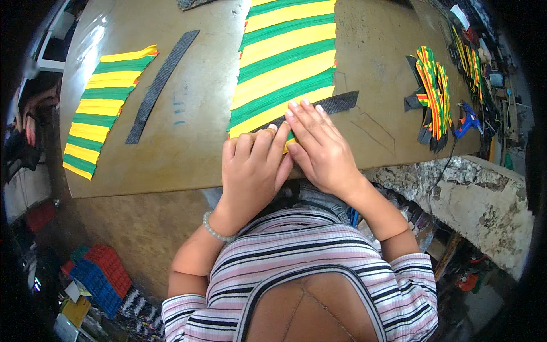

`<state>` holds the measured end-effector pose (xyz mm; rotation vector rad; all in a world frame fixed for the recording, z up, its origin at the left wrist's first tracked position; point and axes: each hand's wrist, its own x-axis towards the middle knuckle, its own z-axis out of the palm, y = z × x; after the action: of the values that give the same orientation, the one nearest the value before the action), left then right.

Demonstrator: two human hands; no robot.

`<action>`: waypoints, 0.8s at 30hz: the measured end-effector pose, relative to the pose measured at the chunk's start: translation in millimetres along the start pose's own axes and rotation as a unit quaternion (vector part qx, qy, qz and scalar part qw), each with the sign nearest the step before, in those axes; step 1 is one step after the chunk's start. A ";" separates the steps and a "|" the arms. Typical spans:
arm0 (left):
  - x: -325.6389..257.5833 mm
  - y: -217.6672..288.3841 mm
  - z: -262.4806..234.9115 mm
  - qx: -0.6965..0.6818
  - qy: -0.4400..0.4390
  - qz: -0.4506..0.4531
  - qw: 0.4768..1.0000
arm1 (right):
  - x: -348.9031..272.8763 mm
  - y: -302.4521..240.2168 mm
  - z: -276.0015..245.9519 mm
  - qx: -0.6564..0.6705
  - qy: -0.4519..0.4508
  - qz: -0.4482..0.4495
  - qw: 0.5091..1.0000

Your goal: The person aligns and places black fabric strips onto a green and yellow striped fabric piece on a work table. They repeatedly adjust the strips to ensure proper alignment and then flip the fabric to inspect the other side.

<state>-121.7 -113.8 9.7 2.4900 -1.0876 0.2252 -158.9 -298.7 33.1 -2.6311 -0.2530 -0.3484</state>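
A long band of yellow and green diagonal-striped fabric [285,57] runs from the far edge of the table to my hands. Across its near end lies a black webbing strap [340,102], partly covered by my fingers. My left hand [250,162] is curled on the fabric's near end, index finger and thumb closed around a bit of yellow and green cloth. Beside it, my right hand [322,145] presses down with fingers stretched flat over the strap and cloth. What lies under both palms is hidden.
Left on the table [194,159] lie a shorter striped fabric piece [105,114] and another black webbing strap [162,85]. At right sit a bundle of striped strips [434,94] and a blue glue gun [468,121] with a cord. A rough ledge [484,199] adjoins the table's near right.
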 end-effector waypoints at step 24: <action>9.8 -110.1 -65.9 -0.007 0.131 -0.176 0.976 | -15.4 -13.2 -15.4 0.520 -0.016 0.251 0.817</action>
<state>-33.4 -24.7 38.5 2.4990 -0.5309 0.4210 -179.8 -296.3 47.5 -1.5155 0.2119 0.0407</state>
